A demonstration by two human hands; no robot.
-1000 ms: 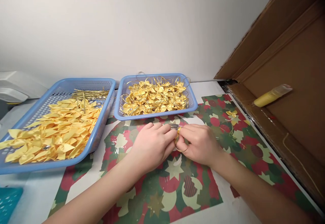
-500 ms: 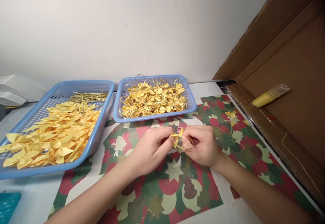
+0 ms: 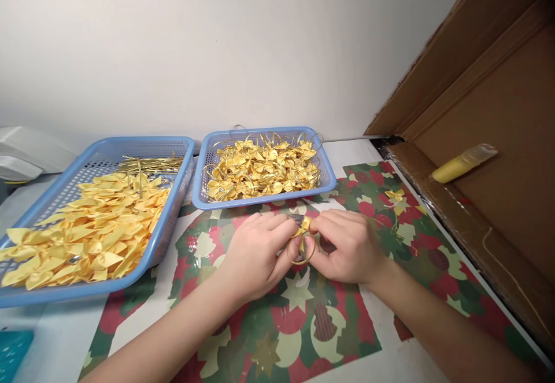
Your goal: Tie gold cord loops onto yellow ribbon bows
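Note:
Over the patterned paper point(image 3: 299, 337), my left hand point(image 3: 260, 256) and my right hand point(image 3: 347, 247) meet at a small yellow ribbon bow point(image 3: 306, 224) with a gold wire loop point(image 3: 300, 262). Both hands are closed, pinching the bow from either side between thumb and fingers. Below the bow, the loop hangs round between the two thumbs. Dark metal tips point(image 3: 296, 217) show just behind the bow; what they belong to is hidden. My fingers cover part of the ribbon.
Behind my hands stands a blue basket point(image 3: 264, 202) heaped with bows on wire loops. Another blue basket point(image 3: 158, 244) at left holds ribbon bows and gold wires point(image 3: 151, 165). A cardboard wall point(image 3: 489, 94) rises at right, with a yellow tube point(image 3: 463, 164) beside it. A loose bow point(image 3: 394, 195) lies on the paper.
The wire loop has swung from the right of the bow to below it, between the thumbs. My right hand's fingers have shifted their hold, and both hands remain close together.

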